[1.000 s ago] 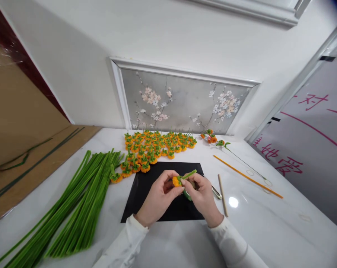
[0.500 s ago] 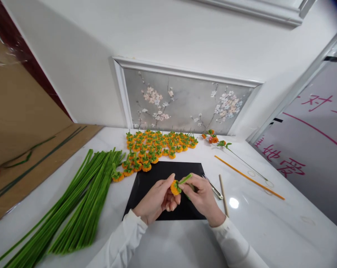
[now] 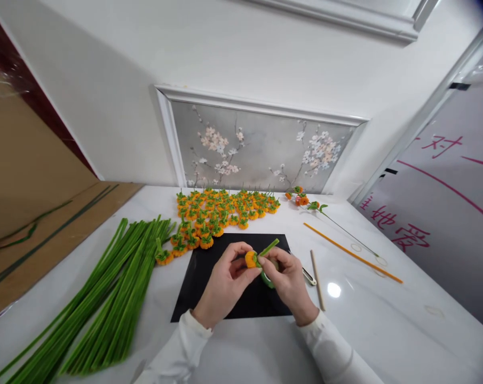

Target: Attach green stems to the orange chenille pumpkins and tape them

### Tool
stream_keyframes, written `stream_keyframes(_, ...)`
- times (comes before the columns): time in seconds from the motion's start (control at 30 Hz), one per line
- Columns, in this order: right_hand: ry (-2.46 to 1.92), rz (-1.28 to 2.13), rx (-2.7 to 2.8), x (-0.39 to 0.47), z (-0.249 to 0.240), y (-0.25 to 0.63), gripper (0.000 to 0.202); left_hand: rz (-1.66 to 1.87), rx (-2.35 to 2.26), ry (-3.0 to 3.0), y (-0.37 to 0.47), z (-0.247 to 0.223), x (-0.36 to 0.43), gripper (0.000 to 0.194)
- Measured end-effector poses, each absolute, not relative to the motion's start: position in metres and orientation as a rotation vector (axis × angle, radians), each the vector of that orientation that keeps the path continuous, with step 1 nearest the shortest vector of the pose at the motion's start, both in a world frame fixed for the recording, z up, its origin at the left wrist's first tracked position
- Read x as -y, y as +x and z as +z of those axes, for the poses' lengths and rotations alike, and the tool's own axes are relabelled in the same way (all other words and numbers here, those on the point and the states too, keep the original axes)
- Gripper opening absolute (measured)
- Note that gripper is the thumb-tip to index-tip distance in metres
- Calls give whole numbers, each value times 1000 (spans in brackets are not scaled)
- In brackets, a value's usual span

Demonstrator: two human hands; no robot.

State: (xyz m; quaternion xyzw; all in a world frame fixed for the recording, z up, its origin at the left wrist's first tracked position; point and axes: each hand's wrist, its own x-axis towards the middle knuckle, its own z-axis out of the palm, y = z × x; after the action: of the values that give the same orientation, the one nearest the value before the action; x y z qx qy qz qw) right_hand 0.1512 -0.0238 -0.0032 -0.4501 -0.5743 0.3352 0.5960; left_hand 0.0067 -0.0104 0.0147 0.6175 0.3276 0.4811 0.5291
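Between my two hands, over a black mat (image 3: 201, 288), is a small orange pipe-cleaner flower (image 3: 250, 260) with a green base and a green stem (image 3: 270, 247) pointing up to the right. My left hand (image 3: 227, 285) pinches the orange head between thumb and fingers. With thumb and forefinger my right hand (image 3: 286, 280) grips the green base where the stem begins. Beneath the right hand a round green item (image 3: 267, 280) is partly hidden; I cannot tell what it is.
Many similar orange flowers (image 3: 225, 208) stand behind the mat. Green pipe cleaners (image 3: 117, 293) lie at left. To the right are scissors-like metal tool handles (image 3: 309, 276), a wooden stick (image 3: 317, 280), an orange pipe cleaner (image 3: 353, 253) and a long-stemmed flower spray (image 3: 303, 200).
My left fingers have moved up around the orange flower head, where before they curled below it. The flower has turned a little, its stem now standing more steeply.
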Motion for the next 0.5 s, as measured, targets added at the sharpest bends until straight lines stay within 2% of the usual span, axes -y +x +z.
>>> stream_keyframes(0.5, -989, 716, 1438, 23, -4, 155, 14, 942, -717, 1083, 2, 14, 8, 26)
